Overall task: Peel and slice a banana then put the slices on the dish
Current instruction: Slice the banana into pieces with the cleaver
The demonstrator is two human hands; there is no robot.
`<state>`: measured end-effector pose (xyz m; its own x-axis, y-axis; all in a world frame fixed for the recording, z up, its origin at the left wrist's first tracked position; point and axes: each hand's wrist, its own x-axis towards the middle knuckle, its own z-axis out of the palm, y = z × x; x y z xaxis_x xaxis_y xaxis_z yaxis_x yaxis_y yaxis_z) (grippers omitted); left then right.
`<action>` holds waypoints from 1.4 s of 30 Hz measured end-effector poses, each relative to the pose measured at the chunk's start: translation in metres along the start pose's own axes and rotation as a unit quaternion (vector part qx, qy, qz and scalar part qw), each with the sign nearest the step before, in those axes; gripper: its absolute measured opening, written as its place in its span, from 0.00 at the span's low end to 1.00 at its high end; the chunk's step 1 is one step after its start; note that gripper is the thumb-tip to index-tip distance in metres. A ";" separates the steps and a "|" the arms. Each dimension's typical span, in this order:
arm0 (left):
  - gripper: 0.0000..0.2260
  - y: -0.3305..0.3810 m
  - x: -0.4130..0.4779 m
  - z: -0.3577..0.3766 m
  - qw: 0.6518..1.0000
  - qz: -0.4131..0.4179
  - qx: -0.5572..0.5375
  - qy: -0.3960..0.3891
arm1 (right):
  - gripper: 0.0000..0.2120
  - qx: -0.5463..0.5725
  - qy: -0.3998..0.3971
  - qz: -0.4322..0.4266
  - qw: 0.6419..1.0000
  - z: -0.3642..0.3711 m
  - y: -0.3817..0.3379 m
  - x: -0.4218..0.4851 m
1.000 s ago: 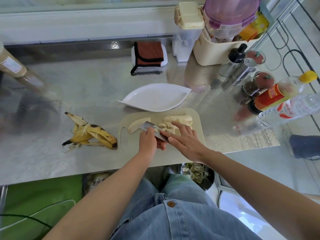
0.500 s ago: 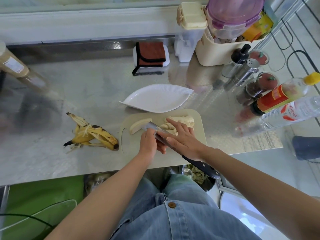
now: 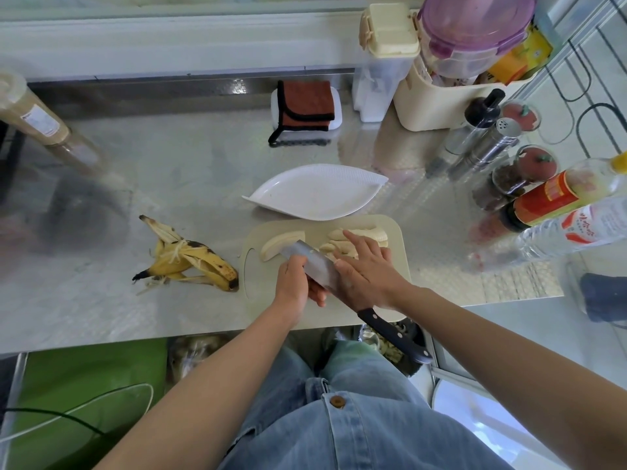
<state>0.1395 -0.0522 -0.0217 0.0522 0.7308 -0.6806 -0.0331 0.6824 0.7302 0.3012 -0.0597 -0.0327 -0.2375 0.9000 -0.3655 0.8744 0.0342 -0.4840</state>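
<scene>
1. Head cam, centre of frame: cutting board [image 3: 395,266] holds an uncut banana piece [image 3: 276,245] at its left and banana slices [image 3: 359,237] at its right.
2. Left hand [image 3: 293,283] pinches the knife [image 3: 319,268] by the blade; black handle sticks out lower right.
3. Right hand [image 3: 368,271] lies open, fingers flat over the slices.
4. White leaf-shaped dish [image 3: 315,193] sits just above the board, no slices on it; banana peel [image 3: 188,261] lies left.
</scene>
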 end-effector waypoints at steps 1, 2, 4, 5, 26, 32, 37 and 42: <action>0.17 0.000 0.000 0.000 1.000 0.000 0.001 0.000 | 0.37 0.005 0.008 -0.005 1.000 0.000 0.000 -0.001; 0.17 0.000 0.001 -0.001 1.000 0.001 0.003 0.002 | 0.35 0.013 0.016 -0.014 1.000 0.000 -0.001 -0.002; 0.18 0.000 0.002 -0.001 1.000 0.000 0.007 0.005 | 0.30 0.023 0.016 -0.044 0.999 0.000 -0.003 -0.006; 0.18 -0.001 0.003 -0.001 1.000 -0.001 0.007 0.004 | 0.28 0.018 0.007 -0.059 0.998 0.001 -0.003 -0.007; 0.19 -0.003 0.005 -0.007 0.999 -0.005 -0.001 0.047 | 0.30 0.007 0.007 -0.048 0.999 -0.005 0.012 -0.031; 0.18 0.000 0.002 -0.006 0.999 0.001 0.013 0.042 | 0.31 0.005 0.026 -0.034 0.999 -0.009 0.006 -0.031; 0.17 0.000 0.000 -0.008 0.998 0.005 -0.011 0.058 | 0.31 -0.028 0.011 -0.054 0.998 -0.008 0.000 -0.030; 0.15 0.006 -0.001 -0.009 0.997 0.022 -0.012 0.078 | 0.31 -0.041 0.085 -0.067 0.993 -0.015 -0.004 -0.039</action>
<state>0.1303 -0.0487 -0.0174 -0.1047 0.7527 -0.6500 -0.0557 0.6481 0.7595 0.3135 -0.0886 -0.0049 -0.2858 0.9451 -0.1587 0.8731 0.1886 -0.4496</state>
